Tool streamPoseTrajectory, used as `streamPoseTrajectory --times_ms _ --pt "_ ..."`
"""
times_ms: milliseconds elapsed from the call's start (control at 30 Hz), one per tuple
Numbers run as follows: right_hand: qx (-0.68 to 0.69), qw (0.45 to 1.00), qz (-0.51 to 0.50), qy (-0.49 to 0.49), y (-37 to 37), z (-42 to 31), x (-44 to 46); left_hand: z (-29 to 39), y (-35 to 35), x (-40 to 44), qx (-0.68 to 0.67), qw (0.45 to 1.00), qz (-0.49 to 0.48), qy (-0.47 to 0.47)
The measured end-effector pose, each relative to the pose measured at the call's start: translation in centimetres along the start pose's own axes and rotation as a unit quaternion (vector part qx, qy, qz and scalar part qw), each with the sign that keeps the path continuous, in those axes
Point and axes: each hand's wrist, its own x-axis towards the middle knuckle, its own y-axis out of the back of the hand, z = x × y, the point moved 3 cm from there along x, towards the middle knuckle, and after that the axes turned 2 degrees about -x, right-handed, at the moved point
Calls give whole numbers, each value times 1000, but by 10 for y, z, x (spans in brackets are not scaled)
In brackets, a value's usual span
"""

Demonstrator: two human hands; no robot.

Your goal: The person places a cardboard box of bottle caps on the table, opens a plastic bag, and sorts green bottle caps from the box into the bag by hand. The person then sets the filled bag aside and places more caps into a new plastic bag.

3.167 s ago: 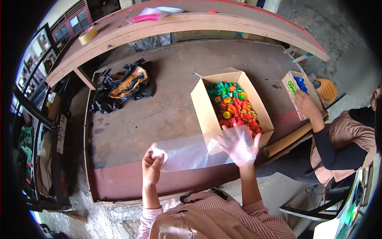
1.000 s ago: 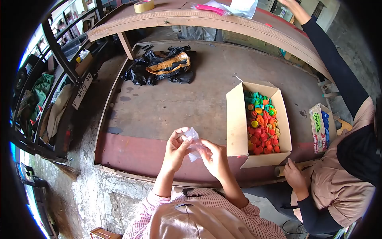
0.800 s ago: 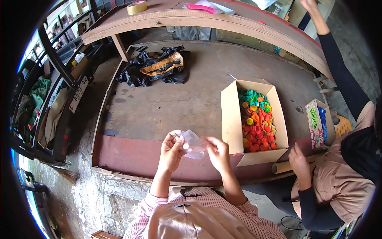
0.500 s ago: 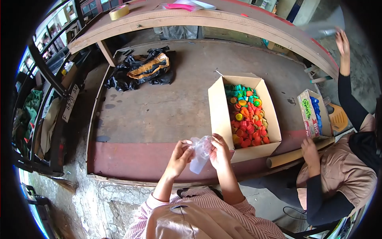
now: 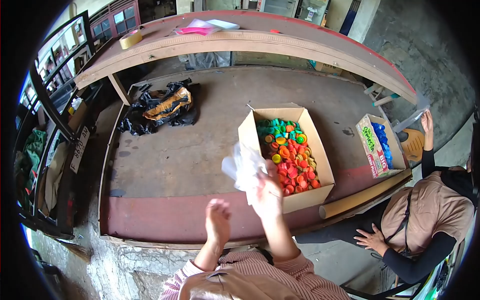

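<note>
My right hand (image 5: 267, 192) holds a crumpled clear plastic bag (image 5: 244, 166) by its gathered part, raised in front of the left side of a cardboard box (image 5: 320, 150). Green, orange, yellow and red bottle caps (image 5: 295, 162) fill the box. Lower and to the left, my left hand (image 5: 218, 220) is off the bag; it is blurred, and nothing shows between its curled, slightly parted fingers.
A co-worker (image 5: 425, 215) at the right holds up another clear bag (image 5: 412, 119). Beside them are a small box (image 5: 372, 145) of blue caps and a cardboard tube (image 5: 365, 194). A black plastic bag (image 5: 167, 104) lies back left; tape (image 5: 131, 39) sits on the raised shelf (image 5: 240, 40).
My left hand has let go of the bag and dropped lower. My right hand has lifted the bag up beside the box. The co-worker's raised hand and bag have come down.
</note>
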Motion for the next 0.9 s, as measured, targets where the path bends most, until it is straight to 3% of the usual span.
streamPoseTrajectory --times_ms 33,100,167,233,300,400,433,500,533,633,767,833,867,900 --pt "-36 998 51 -8 -6 10 -1 -13 -20 -10 -35 991 -81 99" --pt "-145 988 38 -30 0 36 -7 -10 -95 -56 -39 972 -12 233" --pt "-450 891 -6 64 -11 45 -12 -29 -77 -59 -63 965 -66 245" --pt "-615 775 -115 90 -24 41 -24 -45 -71 -58 -162 950 -153 217" --pt "-624 763 -123 116 -32 32 -27 -58 -68 -54 -185 936 -232 186" --pt "-647 737 -166 105 -38 12 -33 -67 -83 -60 -166 943 -251 142" --pt "-644 728 -201 122 -41 8 -35 -69 -89 -63 -168 942 -251 143" --pt "-653 699 -261 132 -40 -1 -38 -73 -91 -67 -92 975 -163 118" --pt "-667 678 -288 113 -37 -4 -40 -69 -97 -67 -190 928 -296 125" --pt "-675 580 -413 192 -37 -19 -34 -56 -96 -74 -82 951 -259 146" --pt "-655 536 -466 261 -42 -25 -27 -45 -90 -78 22 975 -171 144" --pt "-656 490 -475 323 -36 -42 -4 -17 -95 -82 -5 977 -168 134" --pt "-679 490 -418 352 -38 -58 11 -3 -92 -85 -167 932 -271 175" --pt "-698 489 -359 381 -40 -71 21 15 -88 -88 -321 849 -364 211"
